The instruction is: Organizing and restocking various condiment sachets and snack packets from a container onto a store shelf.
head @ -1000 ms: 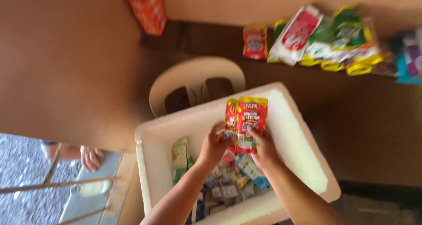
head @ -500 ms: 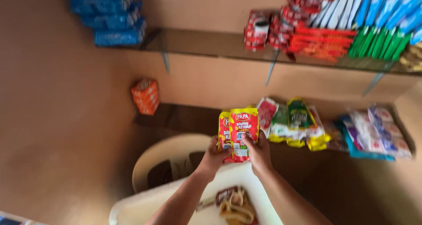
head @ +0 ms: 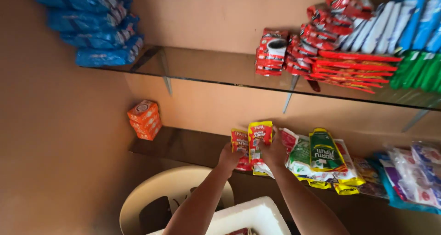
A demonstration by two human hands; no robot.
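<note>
Pouches held up at lower shelf

Hands are seen from the head camera, raised to a brown lower shelf (head: 183, 145). A red pouch (head: 239, 142) is gripped by the left hand (head: 229, 158), and a yellow-topped red pouch (head: 260, 136) is clasped by the right hand (head: 274, 151); both pouches are held upright, side by side, just beside leaning green and white packets (head: 321, 154). Orange boxes (head: 144, 119) are stacked well to the left. A glass shelf (head: 211, 67) above is loaded with blue bags (head: 98, 26) and red sachets (head: 272, 51). A white foam box (head: 248, 219) and a cream plastic chair (head: 161, 193) are seen below the arms.

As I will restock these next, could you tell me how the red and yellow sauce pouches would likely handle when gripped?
The red and yellow sauce pouches look soft, so probably floppy. Their glossy film may slip.
</note>
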